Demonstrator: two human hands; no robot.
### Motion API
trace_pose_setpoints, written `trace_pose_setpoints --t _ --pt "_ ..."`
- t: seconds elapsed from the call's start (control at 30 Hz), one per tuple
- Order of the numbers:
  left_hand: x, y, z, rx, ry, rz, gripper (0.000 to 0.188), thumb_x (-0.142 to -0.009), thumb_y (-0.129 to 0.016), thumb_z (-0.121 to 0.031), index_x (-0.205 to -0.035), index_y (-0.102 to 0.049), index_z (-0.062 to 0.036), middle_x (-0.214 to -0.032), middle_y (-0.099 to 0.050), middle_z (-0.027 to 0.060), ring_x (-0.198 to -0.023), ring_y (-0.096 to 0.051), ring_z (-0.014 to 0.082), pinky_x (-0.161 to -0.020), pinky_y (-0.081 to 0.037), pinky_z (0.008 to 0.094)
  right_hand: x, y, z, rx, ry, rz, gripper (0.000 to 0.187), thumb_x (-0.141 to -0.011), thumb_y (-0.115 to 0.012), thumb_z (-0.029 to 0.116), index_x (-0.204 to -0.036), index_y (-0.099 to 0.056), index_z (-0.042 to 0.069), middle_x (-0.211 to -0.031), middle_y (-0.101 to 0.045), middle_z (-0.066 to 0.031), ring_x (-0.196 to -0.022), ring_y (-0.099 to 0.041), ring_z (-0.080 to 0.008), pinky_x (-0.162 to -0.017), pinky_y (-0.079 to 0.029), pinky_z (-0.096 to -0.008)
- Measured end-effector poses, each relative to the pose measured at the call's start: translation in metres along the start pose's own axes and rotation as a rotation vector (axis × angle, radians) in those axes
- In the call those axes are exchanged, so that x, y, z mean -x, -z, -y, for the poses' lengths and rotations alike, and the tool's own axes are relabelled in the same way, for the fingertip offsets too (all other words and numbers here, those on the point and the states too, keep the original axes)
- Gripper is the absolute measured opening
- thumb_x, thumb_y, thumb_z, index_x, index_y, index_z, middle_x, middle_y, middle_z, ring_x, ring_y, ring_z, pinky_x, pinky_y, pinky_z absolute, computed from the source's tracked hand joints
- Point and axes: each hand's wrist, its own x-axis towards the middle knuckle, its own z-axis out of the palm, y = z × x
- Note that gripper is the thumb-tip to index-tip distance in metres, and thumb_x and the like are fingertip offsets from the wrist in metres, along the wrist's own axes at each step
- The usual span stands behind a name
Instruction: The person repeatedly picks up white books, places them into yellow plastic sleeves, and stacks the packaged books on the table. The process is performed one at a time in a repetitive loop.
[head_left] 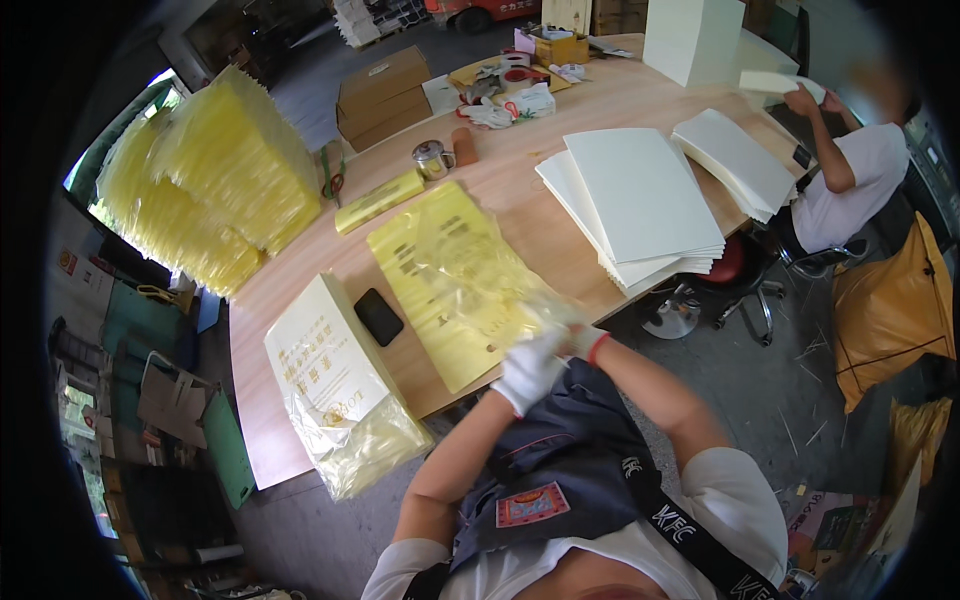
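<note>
In a white glove, my left hand [530, 372] is closed on the near end of a clear plastic bag [468, 252] at the table's front edge. My right hand [586, 343], in a glove with a red cuff, is right beside it; motion smears its fingers, so its grip cannot be made out. The crumpled bag lies over a flat stack of yellow printed plastic bags [412, 290]. Left of the stack are a black phone [379, 317] and a pile of white printed covers [318, 350], its near end wrapped in clear film.
Bundled yellow plastic bags [235, 160] tower at the left. Green-handled scissors [332, 180], a folded yellow packet [380, 202] and a metal mug [432, 158] lie farther back. White board stacks [640, 200] stand right, near a seated co-worker [850, 180] holding a white piece.
</note>
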Motion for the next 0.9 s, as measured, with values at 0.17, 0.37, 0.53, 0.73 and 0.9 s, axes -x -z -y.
trace_pose_setpoints --t 0.17,0.37,0.53,0.73,0.9 --pt "-0.005 0.003 0.058 0.383 0.457 -0.139 0.024 -0.096 -0.05 -0.009 -0.118 -0.062 -0.0072 -0.103 -0.069 0.0033 -0.064 -0.055 0.0089 -0.064 -0.05 0.0247 0.041 0.081 -0.059 0.798 -0.091 -0.485 0.028 -0.082 -0.062 0.021 -0.109 -0.06 0.013 -0.112 -0.061 -0.0072 -0.102 -0.055 -0.0303 -0.089 -0.044 -0.0423" --pt "-0.039 -0.023 0.067 0.559 0.378 -0.073 0.026 -0.096 -0.051 -0.01 -0.12 -0.057 -0.0018 -0.109 -0.067 0.006 -0.067 -0.057 0.0096 -0.067 -0.051 0.0249 0.041 0.117 -0.122 0.949 -0.051 -0.322 0.022 -0.087 -0.056 0.029 -0.103 -0.059 0.013 -0.097 -0.064 -0.0051 -0.093 -0.062 -0.022 -0.077 -0.05 -0.0375" --pt "-0.067 -0.031 0.056 0.7 0.324 0.178 0.036 -0.098 -0.052 -0.022 -0.127 -0.053 -0.0003 -0.118 -0.063 0.0131 -0.088 -0.062 0.0172 -0.082 -0.051 0.0297 0.036 0.146 -0.085 0.94 0.151 -0.468 0.011 -0.087 -0.057 0.026 -0.085 -0.059 0.016 -0.074 -0.062 -0.003 -0.071 -0.062 -0.0229 -0.065 -0.048 -0.0391" --pt "-0.066 -0.037 0.061 1.226 0.772 0.085 0.04 -0.091 -0.054 -0.021 -0.123 -0.054 0.0023 -0.112 -0.064 0.0131 -0.098 -0.063 0.0228 -0.085 -0.051 0.0327 0.087 0.089 0.045 0.465 0.235 -0.28 0.032 -0.086 -0.065 0.035 -0.103 -0.063 0.008 -0.099 -0.066 -0.0128 -0.094 -0.064 -0.029 -0.085 -0.051 -0.0413" --pt "-0.044 0.024 0.049 0.656 0.643 0.23 0.036 -0.085 -0.06 -0.012 -0.118 -0.058 0.0028 -0.1 -0.068 0.015 -0.089 -0.066 0.0263 -0.081 -0.052 0.034 0.132 0.075 -0.083 -1.096 -0.391 -0.54 0.035 -0.094 -0.061 0.024 -0.119 -0.059 0.0 -0.117 -0.064 -0.0144 -0.101 -0.065 -0.029 -0.092 -0.051 -0.0377"
